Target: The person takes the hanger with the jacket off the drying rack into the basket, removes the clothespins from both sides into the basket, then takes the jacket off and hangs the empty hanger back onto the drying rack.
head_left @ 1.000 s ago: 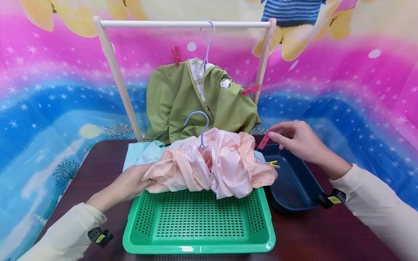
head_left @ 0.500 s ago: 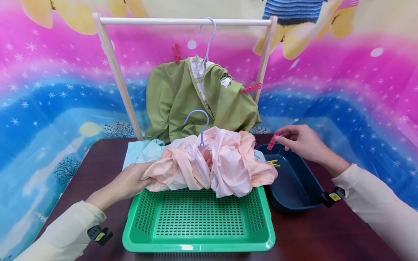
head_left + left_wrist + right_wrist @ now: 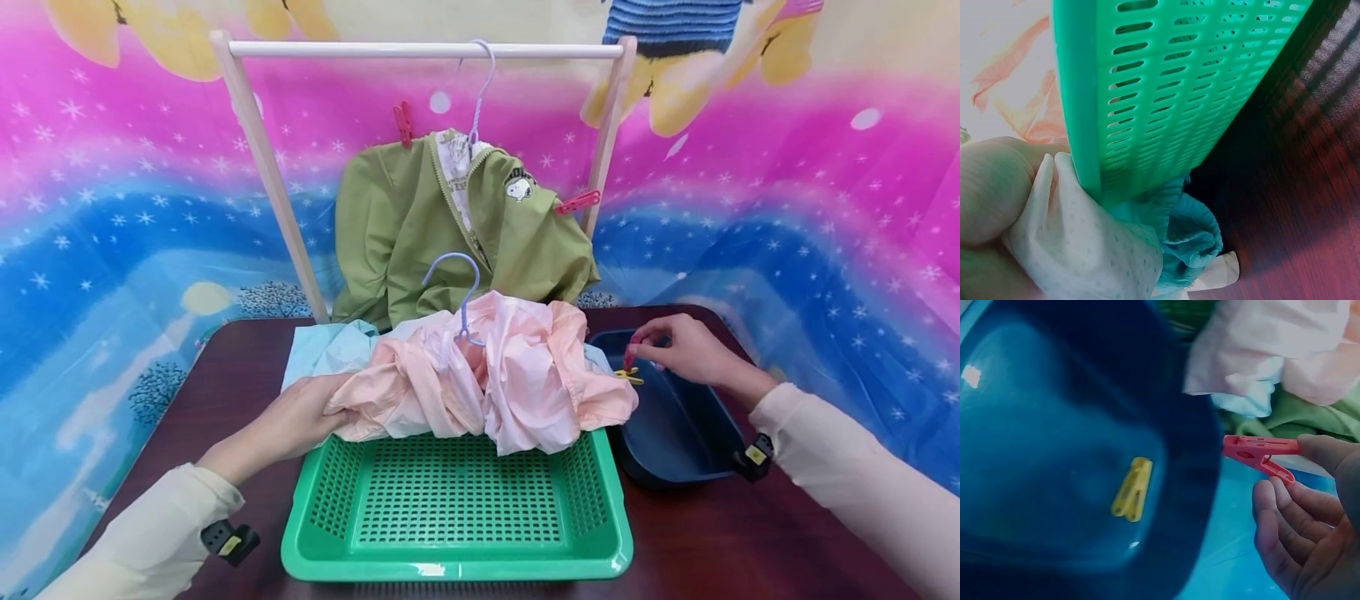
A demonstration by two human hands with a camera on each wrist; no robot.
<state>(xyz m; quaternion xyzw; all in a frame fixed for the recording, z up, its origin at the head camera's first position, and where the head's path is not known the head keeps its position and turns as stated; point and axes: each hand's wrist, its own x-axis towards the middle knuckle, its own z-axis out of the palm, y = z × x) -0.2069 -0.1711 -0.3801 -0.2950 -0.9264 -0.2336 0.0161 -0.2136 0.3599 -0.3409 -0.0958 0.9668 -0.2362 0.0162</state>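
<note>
My left hand [image 3: 296,421] grips the left end of a bunched pink garment [image 3: 525,392] lying over the back of the green basket [image 3: 457,569]. A purple hanger [image 3: 477,279] sticks up from its middle. In the left wrist view, pale patterned cloth [image 3: 1088,244] hangs beside the hand, close to the basket's wall. On the right, my right hand [image 3: 693,350] pinches a red clothespin [image 3: 1257,447] between thumb and fingertips, its jaws toward the rim of the dark blue basin [image 3: 1194,506]. Inside the basin lies a yellow clothespin [image 3: 1132,489].
Behind the basket, a green jacket [image 3: 420,225] hangs from a wooden rack [image 3: 337,50], with a red clothespin [image 3: 403,125] at one shoulder and another red clothespin [image 3: 577,202] at the other. Light blue cloth [image 3: 330,350] shows at the pink garment's left. Everything stands on a dark table [image 3: 217,367].
My right hand, with the red clothespin in its fingers, has come down over the basin, close to the yellow clothespin. The left hand and the pink garment stay put.
</note>
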